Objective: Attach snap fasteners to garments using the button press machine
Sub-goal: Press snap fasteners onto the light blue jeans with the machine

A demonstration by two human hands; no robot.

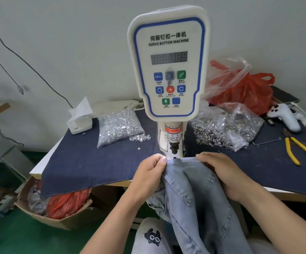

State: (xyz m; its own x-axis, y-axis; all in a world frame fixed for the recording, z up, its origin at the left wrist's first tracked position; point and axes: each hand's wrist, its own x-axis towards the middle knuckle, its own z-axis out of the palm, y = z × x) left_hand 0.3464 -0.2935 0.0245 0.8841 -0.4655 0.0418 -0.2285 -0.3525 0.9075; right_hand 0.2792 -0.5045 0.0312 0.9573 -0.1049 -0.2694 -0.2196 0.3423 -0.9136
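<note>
Close in, both hands pinch the jeans (190, 182) waistband under the press (168, 70): left hand (151, 172) fingers curled on the left edge, right hand (220, 171) on the right. One snap (175, 158) sits at the die. Bench (93, 162): two clear bags of fasteners, left (118, 126) and right (227, 127); one tissue box (79, 120); one yellow pliers (300, 152); one white controller (284, 115); red bag (247, 92) behind.

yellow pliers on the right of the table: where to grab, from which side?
Grip the pliers by both yellow handles, about midway along, coming from above with the right hand. They lie flat on the blue cloth with the handles splayed toward the table's front edge and the dark jaws pointing away, so the handles are nearer. That hand now pinches the jeans and would have to let go first.
</note>
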